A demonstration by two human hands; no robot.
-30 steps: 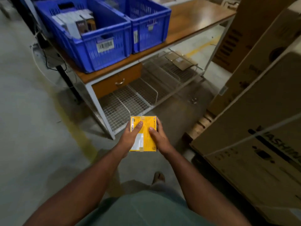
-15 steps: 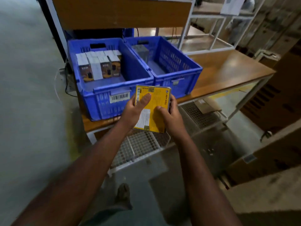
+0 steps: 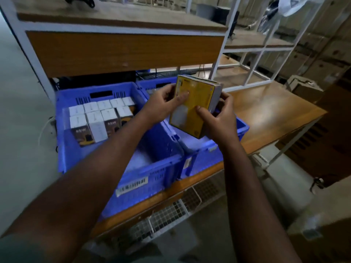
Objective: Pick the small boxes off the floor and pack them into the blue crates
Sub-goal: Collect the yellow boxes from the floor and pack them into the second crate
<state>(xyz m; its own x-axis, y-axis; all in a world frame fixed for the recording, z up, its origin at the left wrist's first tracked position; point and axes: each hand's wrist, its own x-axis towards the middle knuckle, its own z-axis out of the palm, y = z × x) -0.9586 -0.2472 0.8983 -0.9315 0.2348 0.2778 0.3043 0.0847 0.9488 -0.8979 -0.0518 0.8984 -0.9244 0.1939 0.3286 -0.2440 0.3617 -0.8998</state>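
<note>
A flat yellow cardboard box with a grey side edge (image 3: pixel 191 109) is held in both hands above the blue crates. The box is tilted, with its yellow face turned toward the camera and its upper edge leaning away. A pale label patch is visible on the lower left part of that face.

The left hand (image 3: pixel 163 103) is closed on the left edge of the box: the thumb is laid across the yellow face and the remaining fingers are curled behind the edge. The right hand (image 3: pixel 220 118) is closed on the lower right portion: the thumb is pressed on the yellow face and the fingers are wrapped around the grey side. The grip of each hand is therefore a firm pinch on the box, with no other item held.

The box is positioned over the right-hand blue perforated plastic crate (image 3: pixel 205 154), near the wall shared with the left-hand blue perforated plastic crate (image 3: pixel 152 168). No contact between box and crate is visible. The interior of the right-hand crate is largely hidden by the hands and the box.

In the left-hand crate, small upright white-and-brown cartons (image 3: pixel 98 118) are packed in two rows against the far left corner; the near part of the crate floor is bare. A barcode label (image 3: pixel 132 184) is fixed to the front wall of this crate.

Both crates are placed side by side, touching, on the brown wooden counter (image 3: pixel 266 111). A white-framed wooden shelf (image 3: pixel 123 52) is mounted above the crates.
</note>
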